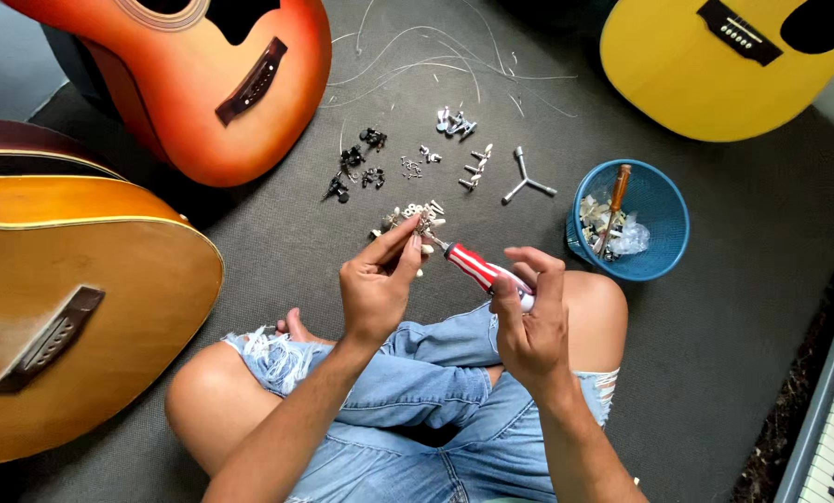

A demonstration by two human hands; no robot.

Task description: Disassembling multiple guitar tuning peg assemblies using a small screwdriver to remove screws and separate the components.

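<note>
Two hands meet above the crossed legs of a person sitting on the dark floor mat [715, 373]. The right hand [528, 321] grasps a screwdriver with a red and white striped handle [480, 270], its tip pointing up-left to a small silver tuning peg [420, 224] pinched by the left hand [378, 284]. Just beyond lie black tuners [356, 166], more silver pegs [463, 154] and loose strings [417, 61]. A blue basket [664, 219] stands to the right; three guitars surround everything.
</note>
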